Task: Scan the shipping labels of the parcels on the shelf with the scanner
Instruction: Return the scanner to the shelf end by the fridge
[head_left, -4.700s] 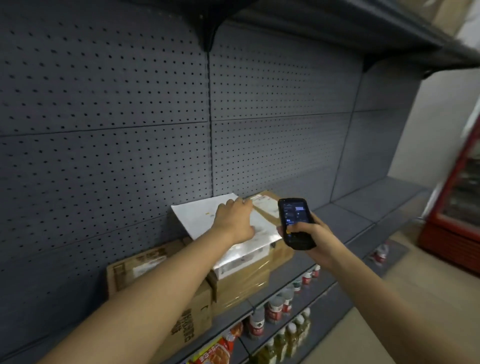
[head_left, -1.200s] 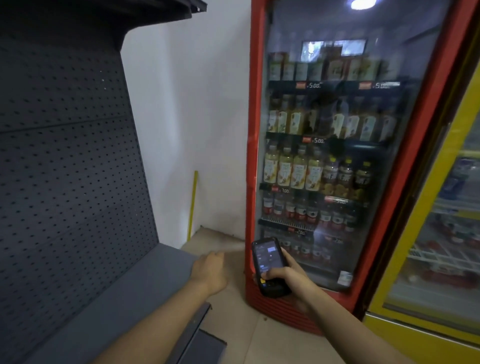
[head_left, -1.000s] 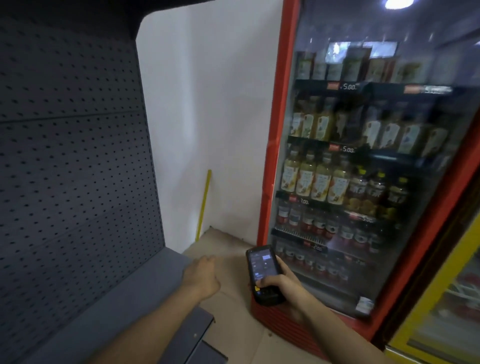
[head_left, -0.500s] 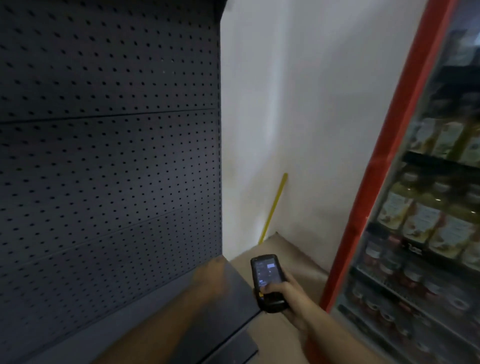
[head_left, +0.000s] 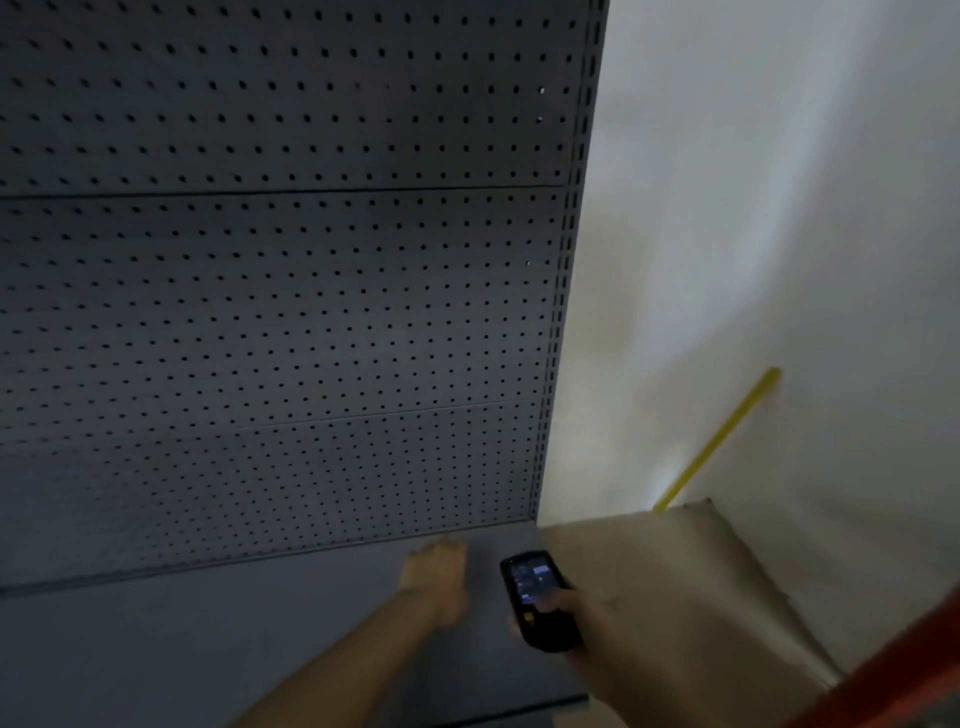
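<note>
Parcels aren't in view, so swing back along the shelf (head_left: 208, 639) with your right hand (head_left: 576, 618) gripping the scanner (head_left: 537, 597), left hand (head_left: 436, 577) loosely curled, empty.

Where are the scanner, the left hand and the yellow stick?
scanner (head_left: 531, 582), head view, on its lit screen.
left hand (head_left: 439, 577), head view, back of the hand.
yellow stick (head_left: 719, 439), head view, mid-length, against the wall.

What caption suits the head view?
Right hand holds scanner; left hand over bare shelf.
</note>
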